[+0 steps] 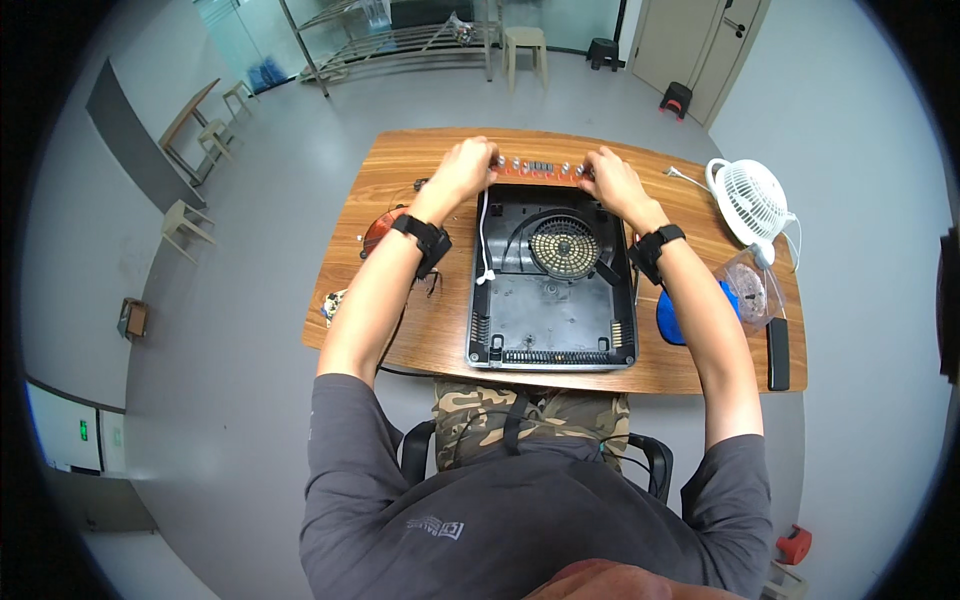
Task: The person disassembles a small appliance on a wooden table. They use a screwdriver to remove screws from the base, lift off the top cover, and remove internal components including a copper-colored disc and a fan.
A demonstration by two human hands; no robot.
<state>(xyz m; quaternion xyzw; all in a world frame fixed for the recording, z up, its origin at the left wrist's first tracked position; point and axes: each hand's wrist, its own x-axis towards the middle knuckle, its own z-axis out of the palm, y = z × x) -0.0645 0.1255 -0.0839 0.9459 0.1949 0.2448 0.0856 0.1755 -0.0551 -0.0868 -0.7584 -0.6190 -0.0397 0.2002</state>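
The wooden table was the biggest thing before the seated person, and everything else sat on or around it. In its middle lay an opened appliance base, a dark, shallow housing whose near edge almost met the table's near edge. Inside the housing, toward its far right part, sat a round fan grille, and a white cable ran down along the housing's left inner side.

To the right of the housing, near the table's far right corner, a small white desk fan stood. Nearer than the fan lay a clear plastic bag, a blue round object partly hidden by the right forearm, and a slim black bar at the table's right edge. Left of the housing, a reddish copper coil showed from under the left forearm.

At the far edge of the housing lay a long narrow orange circuit board studded with small buttons. The left hand was closed over the board's left end, and the right hand was closed over its right end, both wrists wearing black straps. Whether the board was lifted clear of the housing could not be told.
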